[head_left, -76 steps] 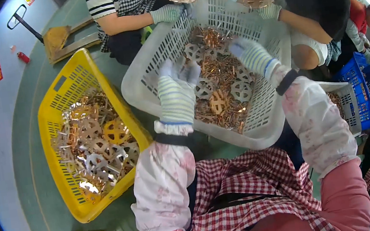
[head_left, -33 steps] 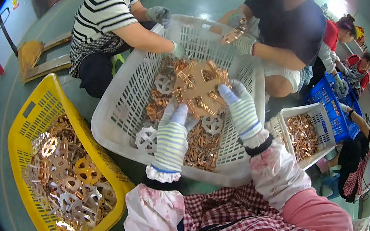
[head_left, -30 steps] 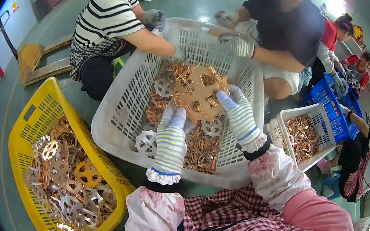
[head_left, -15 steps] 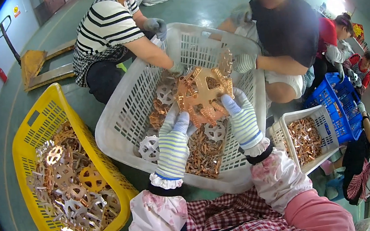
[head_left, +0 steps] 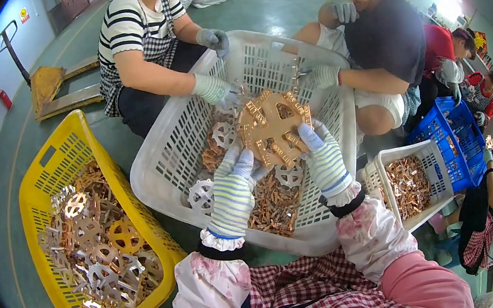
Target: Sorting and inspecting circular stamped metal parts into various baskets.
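My left hand [head_left: 233, 184] and my right hand [head_left: 325, 159], both in striped knit gloves, are closed on the near corners of a copper-coloured metal plate [head_left: 274, 126]. It has cut-out openings, and several small bar-shaped metal pieces with raised lettering sit round its rim. I hold it above the large whitish plastic basket [head_left: 163, 143]. Inside, below the plate, lie a heap of small copper-coloured pieces [head_left: 277, 206] and silvery wheel-shaped frames [head_left: 202, 195]. My fingers are partly hidden beneath the plate.
On my left stands a yellow basket [head_left: 39, 246] full of metal frames and pieces. A smaller white basket [head_left: 437, 168] of copper pieces and blue crates [head_left: 456, 140] stand at right. Two co-workers [head_left: 143, 48] [head_left: 385, 40] reach into the large basket from its far side.
The plate has turned slightly in my hands, and its lettering shows more clearly. The left co-worker's reaching hand has drawn back leftward. The right co-worker has raised one gloved hand toward the face.
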